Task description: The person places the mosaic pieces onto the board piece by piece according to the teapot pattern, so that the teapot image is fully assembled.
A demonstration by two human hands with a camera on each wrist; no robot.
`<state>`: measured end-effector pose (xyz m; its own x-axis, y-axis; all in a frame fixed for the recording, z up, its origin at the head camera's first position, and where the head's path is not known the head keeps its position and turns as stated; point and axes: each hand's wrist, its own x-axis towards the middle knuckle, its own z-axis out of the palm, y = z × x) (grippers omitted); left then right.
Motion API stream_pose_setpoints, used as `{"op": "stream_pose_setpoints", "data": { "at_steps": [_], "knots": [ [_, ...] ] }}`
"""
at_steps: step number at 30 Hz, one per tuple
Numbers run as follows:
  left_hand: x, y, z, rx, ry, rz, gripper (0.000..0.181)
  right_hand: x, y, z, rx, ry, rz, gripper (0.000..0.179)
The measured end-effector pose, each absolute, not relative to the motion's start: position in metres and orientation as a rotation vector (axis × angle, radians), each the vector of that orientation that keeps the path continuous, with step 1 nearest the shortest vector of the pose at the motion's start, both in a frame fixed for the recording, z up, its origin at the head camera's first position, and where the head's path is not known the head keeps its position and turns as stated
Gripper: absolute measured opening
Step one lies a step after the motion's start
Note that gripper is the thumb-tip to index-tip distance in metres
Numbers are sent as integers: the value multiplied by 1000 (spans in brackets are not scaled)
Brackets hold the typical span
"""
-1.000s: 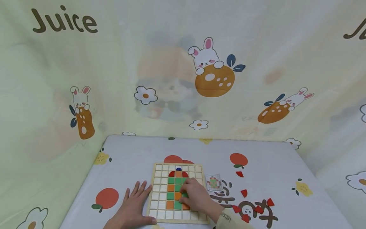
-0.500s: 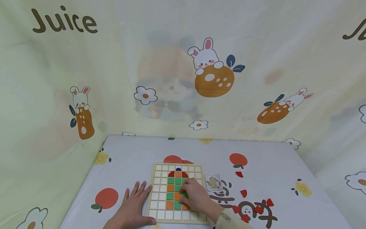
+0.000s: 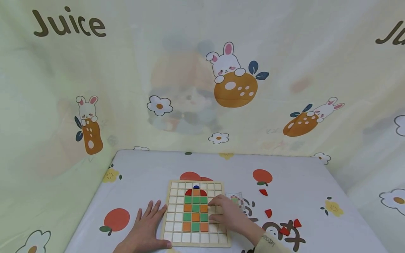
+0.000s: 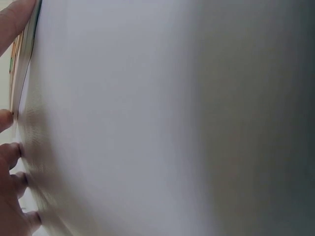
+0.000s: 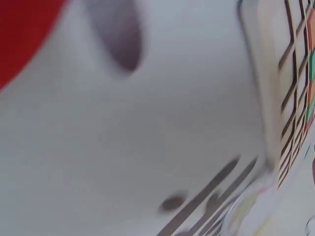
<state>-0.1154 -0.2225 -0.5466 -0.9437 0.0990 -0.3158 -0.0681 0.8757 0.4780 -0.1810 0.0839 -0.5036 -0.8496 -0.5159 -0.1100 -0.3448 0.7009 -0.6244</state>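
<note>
A square wooden grid board (image 3: 196,245) lies on the table. Its middle columns hold green tiles (image 3: 195,208) and orange tiles (image 3: 195,217), topped by two red rounded tiles (image 3: 203,193) and a blue piece (image 3: 196,187). My left hand (image 3: 147,225) rests with spread fingers at the board's left edge, thumb at the near corner. Over the board's right columns is my right hand (image 3: 229,214), fingers slightly bent and apart, with nothing visible between them. It partly covers a small printed pattern card (image 3: 235,199) beside the board.
Several loose red quarter-shaped tiles (image 3: 284,231) lie on the table to the right, some of the area hidden by my right sleeve (image 3: 270,245). A blurred red shape (image 5: 24,34) fills a corner of the right wrist view. A printed curtain (image 3: 183,70) hangs behind.
My right hand has moved right, off the coloured tiles, uncovering the right column of green and orange. It now overlaps the card. My left hand has stayed at the board's edge.
</note>
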Motion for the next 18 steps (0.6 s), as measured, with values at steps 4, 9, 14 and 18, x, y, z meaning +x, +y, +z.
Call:
{"op": "stream_pose_setpoints", "data": {
  "at_steps": [4, 9, 14, 18],
  "knots": [
    [-115, -222, -546, 19, 2715, 696, 130, -180, 109, -499, -550, 2644, -928, 39],
    [-115, -221, -544, 25, 2718, 690, 130, -176, 144, -496, -395, 2702, -966, 44],
    [-115, -221, -543, 25, 2717, 677, 131, -173, 182, -493, -283, 2770, -932, 45],
    [-115, -220, -545, 13, 2712, 666, 131, -170, 211, -492, -226, 2801, -887, 47]
  ]
}}
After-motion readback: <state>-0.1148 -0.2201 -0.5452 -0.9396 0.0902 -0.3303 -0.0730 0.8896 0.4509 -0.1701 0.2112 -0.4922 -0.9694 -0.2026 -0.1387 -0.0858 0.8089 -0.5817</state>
